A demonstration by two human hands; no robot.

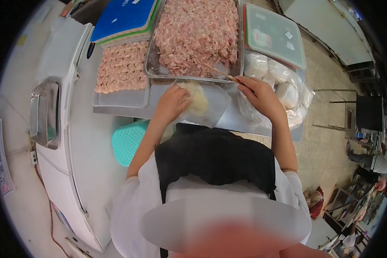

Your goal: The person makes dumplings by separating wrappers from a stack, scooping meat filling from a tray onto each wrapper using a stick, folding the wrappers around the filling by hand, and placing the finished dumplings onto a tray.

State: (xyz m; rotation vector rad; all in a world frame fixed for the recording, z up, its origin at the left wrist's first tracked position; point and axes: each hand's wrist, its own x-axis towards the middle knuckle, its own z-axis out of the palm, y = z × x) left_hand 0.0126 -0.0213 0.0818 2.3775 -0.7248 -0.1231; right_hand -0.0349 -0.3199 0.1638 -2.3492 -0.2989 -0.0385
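My left hand has its fingers curled on the edge of pale, round dumpling wrappers, which lie on a clear plastic sheet at the table's near edge. Whether it is one wrapper or a stack I cannot tell. In my right hand is a thin wooden stick, its tip reaching the near edge of the minced meat. That meat heaps high in a large metal tray. To the left, a white tray bears rows of filled dumplings.
Clear bags of white, rounded packs lie by my right hand. Beyond them is a lidded container. Blue-lidded trays stand back left. A turquoise perforated basket sits below the table, beside a white appliance.
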